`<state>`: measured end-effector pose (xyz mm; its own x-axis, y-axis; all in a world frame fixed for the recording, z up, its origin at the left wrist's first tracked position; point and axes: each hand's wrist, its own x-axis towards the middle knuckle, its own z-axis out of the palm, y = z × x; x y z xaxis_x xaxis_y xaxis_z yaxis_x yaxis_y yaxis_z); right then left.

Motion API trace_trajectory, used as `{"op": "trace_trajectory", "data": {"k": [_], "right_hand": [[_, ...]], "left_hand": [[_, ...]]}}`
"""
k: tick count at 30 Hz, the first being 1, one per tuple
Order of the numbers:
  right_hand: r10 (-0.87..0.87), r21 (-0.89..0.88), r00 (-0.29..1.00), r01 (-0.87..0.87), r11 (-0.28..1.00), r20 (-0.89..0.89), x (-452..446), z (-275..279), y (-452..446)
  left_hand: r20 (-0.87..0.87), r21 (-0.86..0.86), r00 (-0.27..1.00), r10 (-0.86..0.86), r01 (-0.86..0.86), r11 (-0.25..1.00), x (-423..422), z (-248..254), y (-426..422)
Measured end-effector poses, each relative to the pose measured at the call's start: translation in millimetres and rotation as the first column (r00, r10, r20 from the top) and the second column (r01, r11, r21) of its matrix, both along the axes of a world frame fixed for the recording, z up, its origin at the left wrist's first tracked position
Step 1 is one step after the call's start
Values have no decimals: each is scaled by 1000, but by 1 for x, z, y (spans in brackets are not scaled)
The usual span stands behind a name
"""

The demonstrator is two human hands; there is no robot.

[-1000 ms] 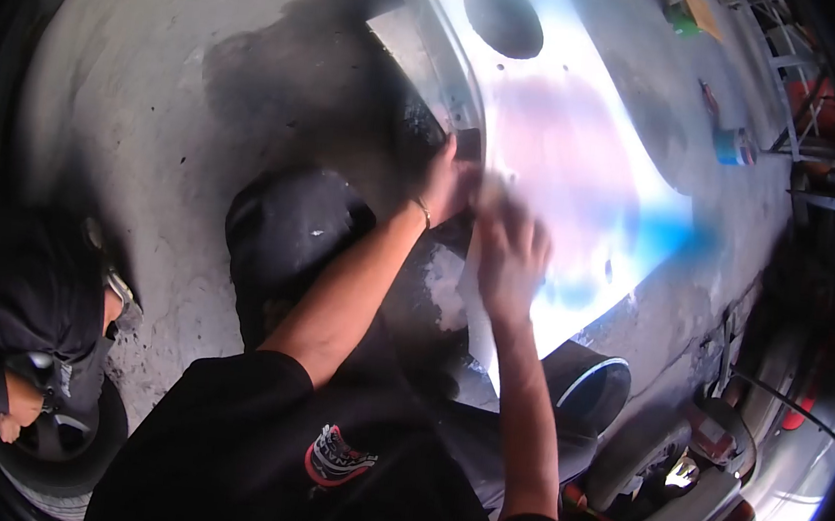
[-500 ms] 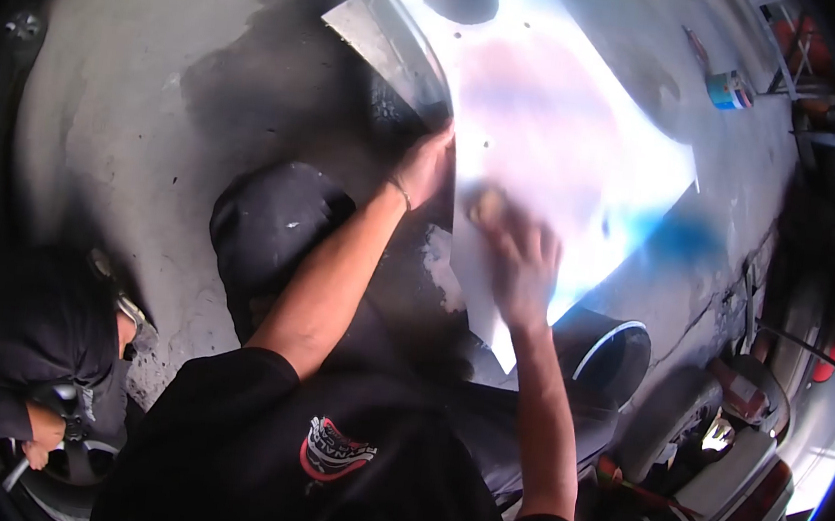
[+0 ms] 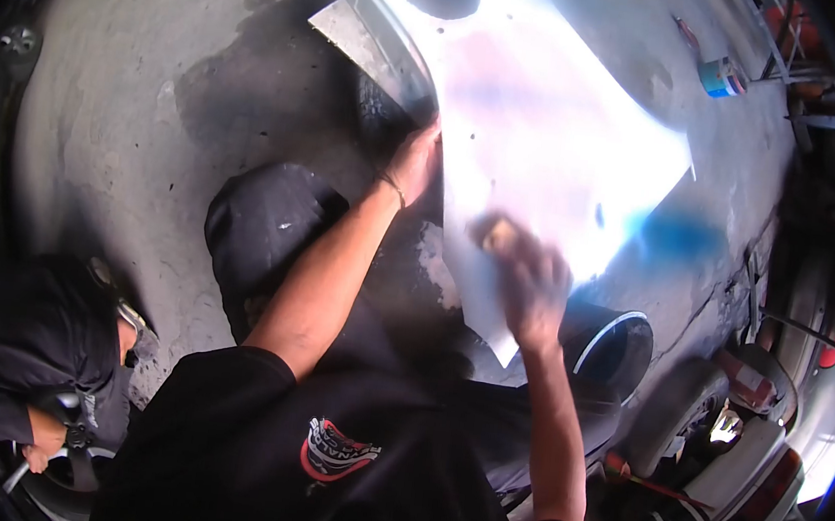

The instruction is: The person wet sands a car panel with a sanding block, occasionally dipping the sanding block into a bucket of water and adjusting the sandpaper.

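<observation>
White panel [image 3: 549, 143] slants across the upper centre of the frame. Over its lower part, the right hand [image 3: 536, 284], blurred, has its fingers curled around a small tan block [image 3: 498, 235]. At the panel's left edge rests the left hand [image 3: 415, 165], fingers mostly hidden; I cannot tell how far they close.

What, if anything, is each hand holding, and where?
The right hand holds a blurred block, apparently by its near side. The left hand touches the panel at its edge; hidden fingers leave grip unclear.

Likely a car workshop: wheel [image 3: 83, 472], body panel [image 3: 539, 142].
</observation>
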<state>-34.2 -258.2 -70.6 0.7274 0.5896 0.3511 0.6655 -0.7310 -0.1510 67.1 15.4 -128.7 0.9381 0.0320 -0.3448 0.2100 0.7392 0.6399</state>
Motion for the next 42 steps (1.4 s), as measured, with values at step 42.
{"op": "trace_trajectory", "data": {"k": [42], "right_hand": [[-132, 49, 990, 134, 990, -44, 19, 6, -60]], "left_hand": [[-197, 381, 964, 181, -94, 920, 4, -1, -24]]}}
